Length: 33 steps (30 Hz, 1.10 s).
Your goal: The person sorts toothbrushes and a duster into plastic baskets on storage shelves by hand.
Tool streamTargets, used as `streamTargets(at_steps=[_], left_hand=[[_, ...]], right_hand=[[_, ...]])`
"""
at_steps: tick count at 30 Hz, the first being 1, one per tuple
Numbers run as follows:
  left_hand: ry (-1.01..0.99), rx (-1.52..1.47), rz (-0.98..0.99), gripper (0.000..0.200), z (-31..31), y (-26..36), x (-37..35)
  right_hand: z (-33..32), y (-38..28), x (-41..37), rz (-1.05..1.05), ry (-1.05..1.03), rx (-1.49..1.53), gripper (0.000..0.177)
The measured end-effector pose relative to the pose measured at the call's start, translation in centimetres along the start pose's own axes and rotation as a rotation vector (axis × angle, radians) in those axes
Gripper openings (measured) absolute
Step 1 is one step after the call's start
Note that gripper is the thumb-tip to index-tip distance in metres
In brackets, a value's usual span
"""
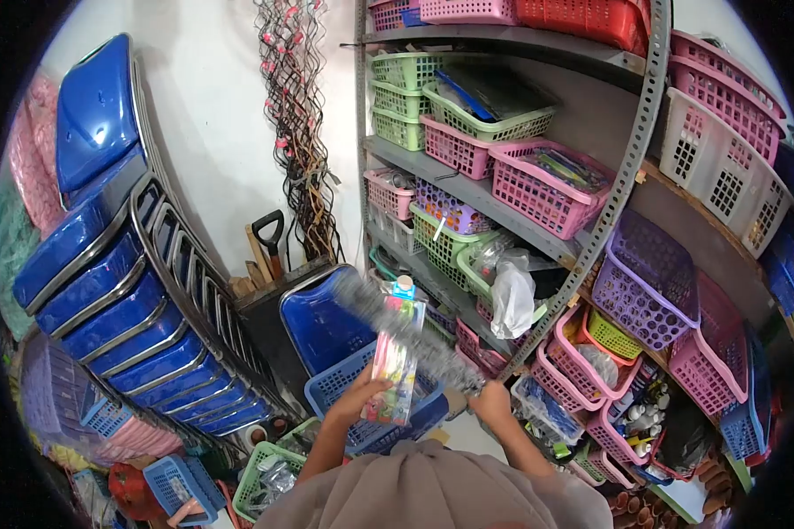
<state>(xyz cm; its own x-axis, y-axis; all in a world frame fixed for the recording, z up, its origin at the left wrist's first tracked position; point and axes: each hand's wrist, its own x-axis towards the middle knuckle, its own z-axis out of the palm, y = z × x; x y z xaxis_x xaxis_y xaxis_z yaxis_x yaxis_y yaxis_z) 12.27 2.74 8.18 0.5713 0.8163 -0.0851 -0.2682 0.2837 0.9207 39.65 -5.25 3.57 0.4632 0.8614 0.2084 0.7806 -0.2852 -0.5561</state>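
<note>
My left hand (358, 398) grips the lower left side of a colourful printed pack (393, 366), held upright with a blue piece at its top. The pack's exact kind cannot be made out. My right hand (492, 406) is closed around the handle end of a grey fluffy duster (441, 354), which is smeared by motion. The duster slants up to the left across the upper part of the pack. Below the pack stands a blue plastic basket (325, 398), partly hidden by my hand and the pack.
Stacked blue chairs (106, 304) with metal frames rise on the left. A metal shelf rack (622, 189) on the right carries many pink, green and purple baskets. A blue chair (313, 322) stands ahead. A green basket (251, 480) with wrapped items sits at lower left.
</note>
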Motion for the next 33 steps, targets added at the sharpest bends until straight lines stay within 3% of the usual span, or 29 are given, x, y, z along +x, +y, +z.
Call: streamTargets(at_steps=[1, 2, 3, 4, 6, 7, 10, 11, 14, 15, 18, 20, 22, 24, 26, 28, 29, 30, 32, 33], left_hand=[[-0.009, 0.002, -0.001, 0.064, 0.3, 0.3, 0.0], [0.154, -0.044, -0.112, 0.062, 0.6, 0.5, 0.1], [0.318, -0.091, -0.224, 0.061, 0.7, 0.6, 0.2], [0.312, -0.092, -0.225, 0.061, -0.4, -0.4, 0.8], [0.091, -0.376, -0.100, 0.052, -3.1, -2.7, 2.4], [0.107, -0.590, -0.104, 0.045, -3.1, -3.4, 3.4], [0.218, -0.576, -0.087, 0.044, -2.9, -3.5, 4.0], [0.357, -0.475, -0.087, 0.039, -2.3, -3.3, 4.0], [0.263, -0.245, 0.089, 0.036, -3.3, -5.1, 5.1], [0.086, -0.500, -0.035, 0.034, 0.9, 0.5, 2.9], [0.143, -0.550, -0.047, 0.042, -0.7, -2.4, 5.2], [-0.018, -0.697, -0.006, 0.044, -0.8, -3.1, 6.3], [-0.119, -0.657, 0.027, 0.044, -0.2, -1.9, 5.7], [0.164, -0.680, -0.028, 0.043, -3.9, -6.0, 7.8], [0.165, -0.518, 0.061, 0.040, -3.8, -6.4, 8.6], [-0.008, -0.708, 0.026, 0.040, -2.0, -4.3, 8.7], [0.052, -0.867, -0.006, 0.047, -2.2, -5.3, 10.3], [-0.054, -0.977, -0.087, 0.050, -0.6, -3.6, 10.1], [-0.100, -0.958, -0.081, 0.046, 2.1, -0.7, 9.7], [-0.004, -0.883, -0.013, 0.046, 1.5, -1.7, 10.8]], right_hand=[[-0.3, 0.1, -0.1, -0.108, -0.102, -0.071, 0.034], [-0.7, 0.1, -0.2, -0.216, -0.205, -0.143, 0.035], [-2.1, -1.0, -0.3, -0.153, -0.259, -0.206, 0.035], [-1.9, -1.0, -0.3, -0.149, -0.255, -0.209, 0.035], [-1.0, -0.6, -0.3, 0.005, -0.195, -0.147, 0.046], [-0.6, -0.5, -0.6, -0.018, -0.195, -0.065, 0.046], [-1.0, -0.8, -1.3, -0.144, -0.373, -0.176, 0.045], [-0.7, -0.2, -1.3, -0.189, -0.345, -0.199, 0.045], [-1.1, 0.1, -0.4, -0.007, -0.364, -0.195, 0.045], [-0.8, 0.3, -0.4, -0.009, -0.363, -0.197, 0.045], [0.4, 0.4, -0.8, 0.094, -0.335, -0.076, 0.044], [-0.1, 0.2, -1.0, -0.207, -0.321, -0.083, 0.037], [-0.8, 0.2, 0.1, -0.241, -0.362, -0.136, 0.038], [-0.3, 1.0, 1.4, -0.059, -0.410, -0.181, 0.047], [0.8, 1.5, 1.8, -0.046, -0.362, -0.104, 0.046], [1.0, 1.8, 2.6, -0.037, -0.310, -0.028, 0.045], [0.9, 2.0, 3.0, -0.124, -0.384, -0.098, 0.046], [0.5, 2.1, 3.4, -0.210, -0.460, -0.169, 0.046], [-0.8, 2.5, 5.1, -0.292, -0.473, -0.219, 0.046], [-0.9, 3.2, 6.1, -0.250, -0.446, -0.215, 0.046]])
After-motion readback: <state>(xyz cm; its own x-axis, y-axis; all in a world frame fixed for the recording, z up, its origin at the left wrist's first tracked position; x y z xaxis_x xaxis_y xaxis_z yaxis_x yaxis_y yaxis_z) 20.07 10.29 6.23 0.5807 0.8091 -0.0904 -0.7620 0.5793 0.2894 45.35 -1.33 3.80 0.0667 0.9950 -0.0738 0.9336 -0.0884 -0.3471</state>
